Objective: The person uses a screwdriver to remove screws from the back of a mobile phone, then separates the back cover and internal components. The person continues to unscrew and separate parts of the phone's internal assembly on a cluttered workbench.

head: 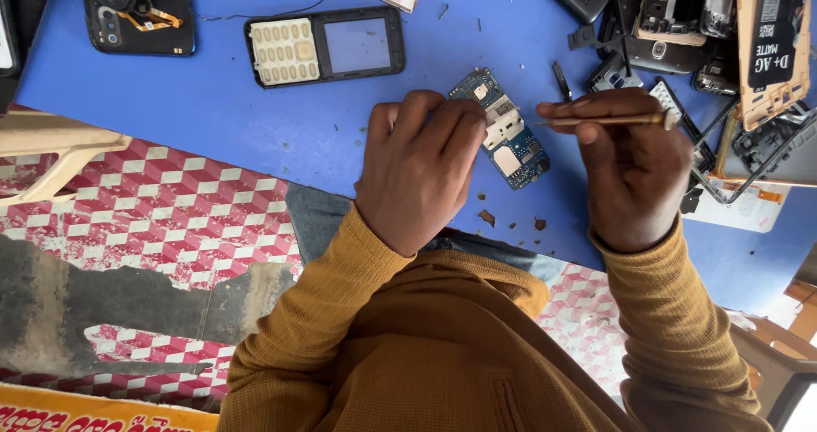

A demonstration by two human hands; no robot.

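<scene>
A small blue phone circuit board [511,138] lies on the blue table [213,108]. My left hand [419,168] grips its left edge with curled fingers, pressing it onto the table. My right hand [634,164] holds a thin wooden-handled tool [596,120] level, its tip pointing left toward the board's upper part. Both arms wear mustard-yellow sleeves. The board's left side is hidden under my left fingers.
A black keypad-phone front frame [323,47] lies at the back middle. Opened phones and parts [140,11] sit at the back left, and a pile of phone shells and parts [723,49] at the right. Small brown scraps [487,217] lie near the table edge. Below is a red-and-white tiled floor [170,219].
</scene>
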